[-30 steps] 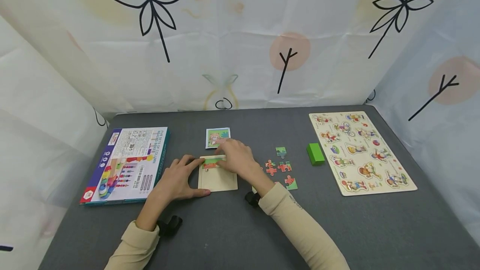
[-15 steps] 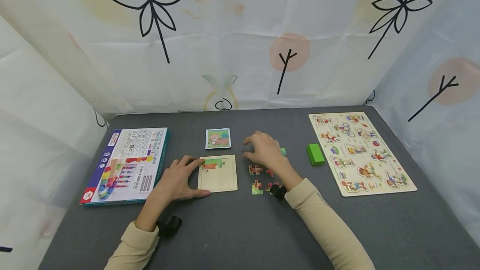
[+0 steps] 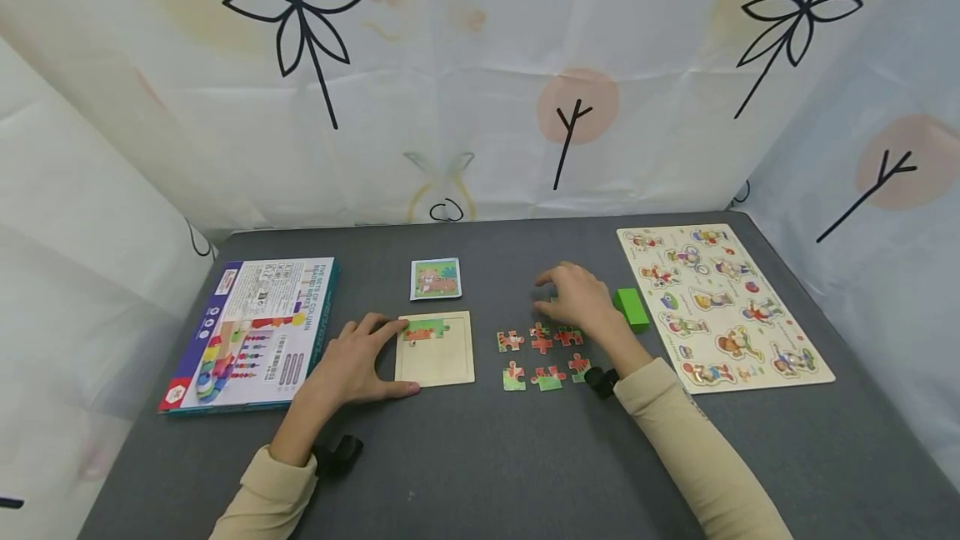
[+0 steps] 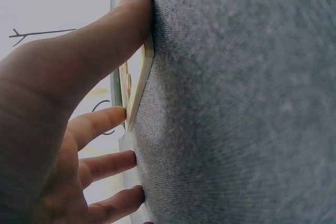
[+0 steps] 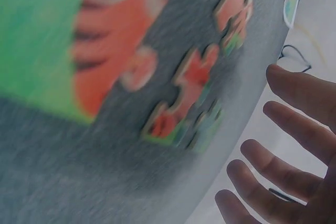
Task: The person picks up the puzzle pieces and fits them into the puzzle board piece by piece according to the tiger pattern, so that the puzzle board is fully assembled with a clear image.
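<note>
My left hand rests at the left side of a small wooden puzzle tray, forefinger at its far corner and thumb along the near edge. In the left wrist view the other fingers stretch past the tray's pale edge onto the table. A few joined jigsaw pieces, green and red, lie in the tray's upper left corner. My right hand, fingers spread and holding nothing, hovers over the far right of several loose jigsaw pieces. One green piece beneath it is mostly hidden; in the right wrist view, a red-and-green piece looms close.
Behind the tray lies a picture card. A green block stands just right of my right hand, beside a large animal puzzle board. A flat game box lies at the left. White curtains border the table.
My right hand has left the tray and moved rightward over the loose pieces, uncovering the joined pieces and the picture card. My left hand has stayed at the tray.
</note>
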Demonstrator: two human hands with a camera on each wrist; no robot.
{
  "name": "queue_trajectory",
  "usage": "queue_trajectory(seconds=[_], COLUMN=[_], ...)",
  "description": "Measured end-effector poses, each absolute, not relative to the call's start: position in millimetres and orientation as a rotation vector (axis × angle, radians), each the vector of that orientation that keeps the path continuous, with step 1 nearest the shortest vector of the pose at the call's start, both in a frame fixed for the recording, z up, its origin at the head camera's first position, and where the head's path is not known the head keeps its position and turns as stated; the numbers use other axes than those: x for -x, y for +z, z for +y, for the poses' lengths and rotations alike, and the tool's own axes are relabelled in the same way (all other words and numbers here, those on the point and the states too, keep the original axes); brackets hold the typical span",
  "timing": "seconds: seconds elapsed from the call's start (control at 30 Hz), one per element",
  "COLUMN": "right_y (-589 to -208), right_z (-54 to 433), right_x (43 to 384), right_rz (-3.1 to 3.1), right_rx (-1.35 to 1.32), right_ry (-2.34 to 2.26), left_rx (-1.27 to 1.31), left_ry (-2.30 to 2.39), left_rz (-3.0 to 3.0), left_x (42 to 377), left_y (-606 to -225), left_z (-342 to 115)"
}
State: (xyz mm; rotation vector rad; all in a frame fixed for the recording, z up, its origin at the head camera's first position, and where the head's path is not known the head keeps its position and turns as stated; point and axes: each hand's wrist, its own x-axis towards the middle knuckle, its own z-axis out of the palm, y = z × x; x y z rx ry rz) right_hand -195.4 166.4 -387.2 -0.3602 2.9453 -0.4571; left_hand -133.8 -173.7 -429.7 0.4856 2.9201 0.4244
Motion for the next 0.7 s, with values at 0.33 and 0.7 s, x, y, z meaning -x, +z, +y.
queue_trajectory(seconds=[0.33, 0.7], right_y=[-391, -398], right_z=[182, 185], right_x=[194, 193], right_rz=[2.916, 2.909], right_rx=[0.333, 0.352], right_ry=[-0.477, -0.477], left_rx=[-0.484, -0.490], left_ry=[0.428, 0.441], left_rz=[2.917, 2.919], left_x=[134, 133], left_y=[-428, -430], left_z=[-173, -174])
